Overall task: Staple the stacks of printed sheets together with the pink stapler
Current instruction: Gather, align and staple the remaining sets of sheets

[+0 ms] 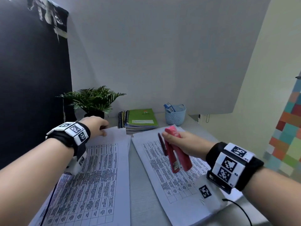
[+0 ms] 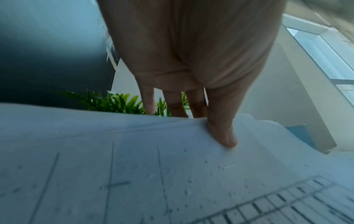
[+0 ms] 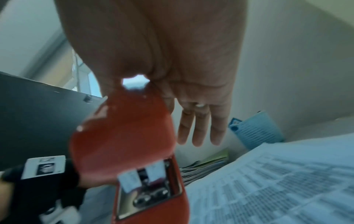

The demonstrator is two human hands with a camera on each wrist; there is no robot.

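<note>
Over the right stack of printed sheets (image 1: 171,168), the right hand (image 1: 180,142) holds the pink stapler (image 1: 176,154) clear of the paper, thumb and forefinger apparently pinching it while the other fingers (image 3: 199,130) hang straight; the blur leaves the exact grip unsure. Its long axis runs near to far, the hinge end toward the person. At the far left, the left hand (image 1: 96,126) pinches the far edge of the left stack (image 1: 91,176), thumb (image 2: 224,136) on top, fingers behind. That pinched corner lies left of the stapler and slightly farther, so the stapler must likely cross leftward, mouth first.
</note>
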